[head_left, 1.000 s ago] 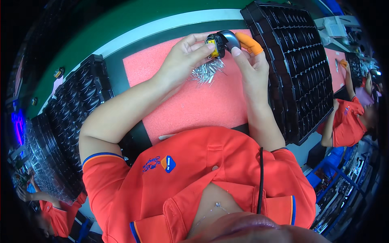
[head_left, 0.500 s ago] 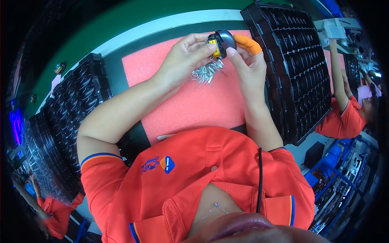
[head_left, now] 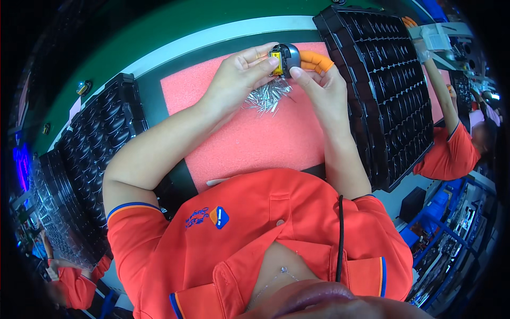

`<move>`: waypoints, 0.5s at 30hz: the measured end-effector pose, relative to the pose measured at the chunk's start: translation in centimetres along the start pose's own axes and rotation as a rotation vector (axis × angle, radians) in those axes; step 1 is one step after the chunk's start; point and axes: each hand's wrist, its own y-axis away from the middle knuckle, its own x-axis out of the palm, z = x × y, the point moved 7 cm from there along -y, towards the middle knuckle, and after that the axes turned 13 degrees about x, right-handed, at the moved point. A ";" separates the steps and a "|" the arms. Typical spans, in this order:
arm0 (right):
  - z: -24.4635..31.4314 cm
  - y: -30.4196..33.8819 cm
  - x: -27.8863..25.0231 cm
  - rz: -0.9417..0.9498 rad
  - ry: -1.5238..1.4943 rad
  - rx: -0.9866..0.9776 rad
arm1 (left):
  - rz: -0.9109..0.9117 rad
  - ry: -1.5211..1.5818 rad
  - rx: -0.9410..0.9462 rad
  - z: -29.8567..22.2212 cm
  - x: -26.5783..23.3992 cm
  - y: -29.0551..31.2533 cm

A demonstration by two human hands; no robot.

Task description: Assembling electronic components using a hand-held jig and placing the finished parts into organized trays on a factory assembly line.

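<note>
We pinch the yellow-and-black part [head_left: 277,63] in our left hand [head_left: 241,75]; our right hand [head_left: 325,87] holds the dark rounded shell [head_left: 292,56] at its 3 o'clock. The 2 pieces sit side by side, long axes near 12-to-6, with metal pins [head_left: 269,98] toward 6 o'clock.

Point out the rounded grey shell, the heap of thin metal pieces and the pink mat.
Rounded grey shell [head_left: 292,58]: head view, on its smooth outer face.
Heap of thin metal pieces [head_left: 269,97]: head view, middle of the heap.
Pink mat [head_left: 257,143]: head view, bare surface below the heap.
</note>
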 end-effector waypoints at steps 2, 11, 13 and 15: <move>-0.9 -0.3 0.2 0.051 -0.043 0.084 | 0.017 -0.047 0.002 0.3 -0.2 -0.1; 0.0 1.5 -0.9 0.033 -0.077 0.031 | 0.028 -0.035 0.037 -0.8 0.6 -0.6; 0.2 2.7 -1.7 0.096 -0.027 -0.017 | 0.022 -0.151 0.026 -2.5 0.0 -0.6; 0.3 3.9 -3.1 0.143 0.080 -0.006 | 0.030 -0.283 0.022 -4.0 -0.7 -1.5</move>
